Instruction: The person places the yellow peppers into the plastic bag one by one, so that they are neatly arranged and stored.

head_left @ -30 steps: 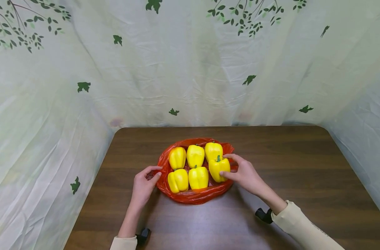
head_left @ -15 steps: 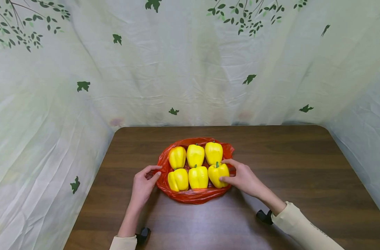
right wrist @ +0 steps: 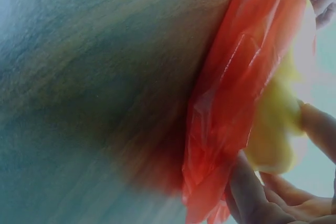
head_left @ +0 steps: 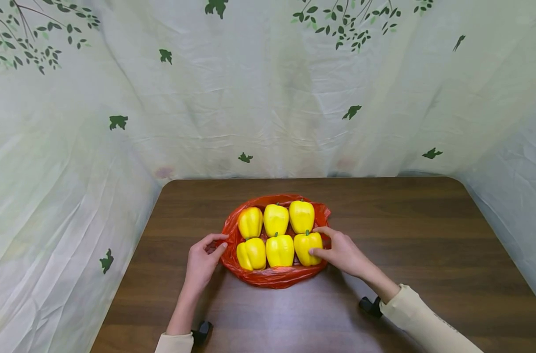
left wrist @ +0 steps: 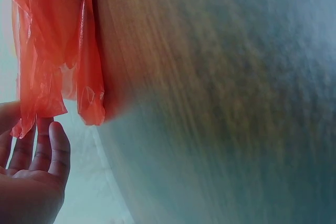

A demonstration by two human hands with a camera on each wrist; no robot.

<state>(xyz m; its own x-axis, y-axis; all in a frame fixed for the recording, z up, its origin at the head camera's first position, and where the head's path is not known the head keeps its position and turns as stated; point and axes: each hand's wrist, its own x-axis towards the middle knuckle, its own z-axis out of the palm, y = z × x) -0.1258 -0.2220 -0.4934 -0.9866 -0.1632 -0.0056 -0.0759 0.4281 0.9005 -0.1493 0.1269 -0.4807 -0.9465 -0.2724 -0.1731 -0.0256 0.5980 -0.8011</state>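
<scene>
A red plastic bag lies spread on the table with its mouth up, its rim rolled around several yellow bell peppers in two rows. My right hand grips the front-right bell pepper, thumb on the near side and fingers at the far side. In the right wrist view, this pepper sits behind the bag's red wall, and some fingers touch the plastic. On the other side, my left hand pinches the bag's left rim; in the left wrist view the red plastic hangs between thumb and fingers.
The brown wooden table extends on both sides of the bag. Behind it and at the sides hangs a pale curtain with leaf prints. Black wrist cameras sit under both sleeves.
My right hand has lowered the bell pepper toward me, into the front-right spot of the bag, clear of the pepper behind it. The left hand stays on the rim.
</scene>
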